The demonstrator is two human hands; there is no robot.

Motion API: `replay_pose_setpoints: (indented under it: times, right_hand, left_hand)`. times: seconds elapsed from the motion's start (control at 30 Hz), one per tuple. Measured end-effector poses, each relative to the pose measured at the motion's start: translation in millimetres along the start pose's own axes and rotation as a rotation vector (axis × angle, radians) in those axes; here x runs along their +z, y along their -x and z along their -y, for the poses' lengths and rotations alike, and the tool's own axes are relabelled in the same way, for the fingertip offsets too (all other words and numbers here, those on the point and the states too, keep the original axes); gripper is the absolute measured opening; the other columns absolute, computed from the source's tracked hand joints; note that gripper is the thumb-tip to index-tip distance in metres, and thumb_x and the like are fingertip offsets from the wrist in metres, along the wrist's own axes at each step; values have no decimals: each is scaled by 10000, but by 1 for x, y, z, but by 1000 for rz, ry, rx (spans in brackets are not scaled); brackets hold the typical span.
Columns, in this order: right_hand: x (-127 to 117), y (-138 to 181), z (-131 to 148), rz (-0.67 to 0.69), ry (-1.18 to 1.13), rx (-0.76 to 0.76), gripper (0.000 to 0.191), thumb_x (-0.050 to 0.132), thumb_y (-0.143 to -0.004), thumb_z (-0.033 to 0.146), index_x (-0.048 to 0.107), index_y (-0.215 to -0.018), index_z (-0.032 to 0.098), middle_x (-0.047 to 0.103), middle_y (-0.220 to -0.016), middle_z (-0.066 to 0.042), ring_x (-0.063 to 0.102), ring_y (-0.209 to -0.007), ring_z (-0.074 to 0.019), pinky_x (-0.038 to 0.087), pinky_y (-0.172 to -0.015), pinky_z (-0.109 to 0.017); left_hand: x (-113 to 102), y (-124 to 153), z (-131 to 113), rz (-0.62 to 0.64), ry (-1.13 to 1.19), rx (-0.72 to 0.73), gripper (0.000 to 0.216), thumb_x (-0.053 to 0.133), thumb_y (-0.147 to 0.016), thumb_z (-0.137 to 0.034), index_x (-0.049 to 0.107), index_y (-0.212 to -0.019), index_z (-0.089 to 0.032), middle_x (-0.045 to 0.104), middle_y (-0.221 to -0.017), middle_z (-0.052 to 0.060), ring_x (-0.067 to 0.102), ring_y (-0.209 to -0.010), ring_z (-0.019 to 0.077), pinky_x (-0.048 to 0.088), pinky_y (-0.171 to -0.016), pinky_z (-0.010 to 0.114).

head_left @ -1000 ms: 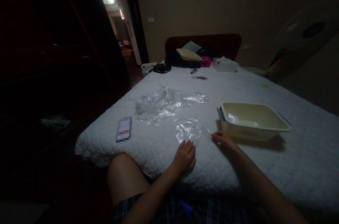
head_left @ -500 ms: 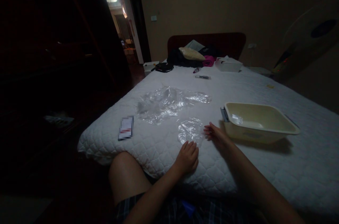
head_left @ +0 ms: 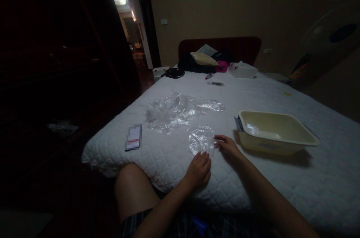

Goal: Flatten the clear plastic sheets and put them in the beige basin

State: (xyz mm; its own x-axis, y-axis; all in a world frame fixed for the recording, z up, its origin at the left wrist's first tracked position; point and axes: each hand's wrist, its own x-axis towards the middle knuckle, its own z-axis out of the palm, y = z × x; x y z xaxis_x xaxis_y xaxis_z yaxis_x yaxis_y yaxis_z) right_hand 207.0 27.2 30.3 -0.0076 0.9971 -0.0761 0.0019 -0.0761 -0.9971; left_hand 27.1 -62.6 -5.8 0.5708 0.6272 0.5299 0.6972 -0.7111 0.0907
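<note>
A small clear plastic bag (head_left: 201, 139) lies crumpled on the white quilted bed (head_left: 168, 155). My left hand (head_left: 199, 168) rests at its near edge, palm down, with the fingers stretched out over the plastic's border. At the bag's right side is my right hand (head_left: 228, 146), fingers extended and somewhat apart, the tips close to the plastic; whether they touch it I cannot tell. Beyond the bag, a larger heap of clear plastic (head_left: 180, 110) spreads across the quilt. To the right of my right hand stands a cream plastic basin (head_left: 281, 146) with grey handle clips.
A blurred phone-like rectangle (head_left: 134, 137) lies on the bed's left side. Toward the headboard (head_left: 239, 43) are a small packaged item (head_left: 215, 84), a dark pouch (head_left: 174, 73), a white box (head_left: 243, 70) and piled cloth (head_left: 204, 59). A fan (head_left: 332, 35) stands at the right.
My right hand has shifted slightly left and its fingers have changed position beside the small bag. My left hand stays at the bag's near edge. The camera view has tilted a little.
</note>
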Motion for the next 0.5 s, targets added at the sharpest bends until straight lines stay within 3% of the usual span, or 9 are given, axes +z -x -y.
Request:
replay_pose_setpoints:
  times: [0.13,0.23,0.4,0.5]
  right_hand:
    - [-8,1,0,-154,122,-117,273,565,-643,311,585,-873,167,626,-872,-80,594,-648,-156,453,-504,-243]
    - [-14,7,-5,-249,304,-188,321,552,-675,408,565,-900,179,597,-852,-75,562,-640,-156,465,-535,-280]
    - [-12,19,-10,-275,541,-290,552,626,-602,471,496,-1048,173,554,-908,-70,528,-656,-150,465,-624,-327]
    - [-10,19,-11,-280,503,-252,471,564,-661,432,477,-1045,175,554,-770,-22,534,-622,-144,453,-587,-290]
  left_hand:
    - [-1,1,2,-46,7,7,368,445,-740,-209,503,-1091,-114,488,-1213,132,355,-1207,267,275,-1014,469]
    - [-2,1,3,-98,1,-72,360,447,-734,-185,505,-1084,-120,492,-1207,134,373,-1194,264,287,-1005,488]
    - [-4,-2,4,-157,-30,-202,378,434,-743,-146,486,-1117,-122,490,-1208,141,401,-1168,271,328,-974,509]
    - [-6,-2,4,-153,-36,-206,368,439,-748,-152,493,-1110,-126,503,-1193,138,413,-1156,274,328,-972,518]
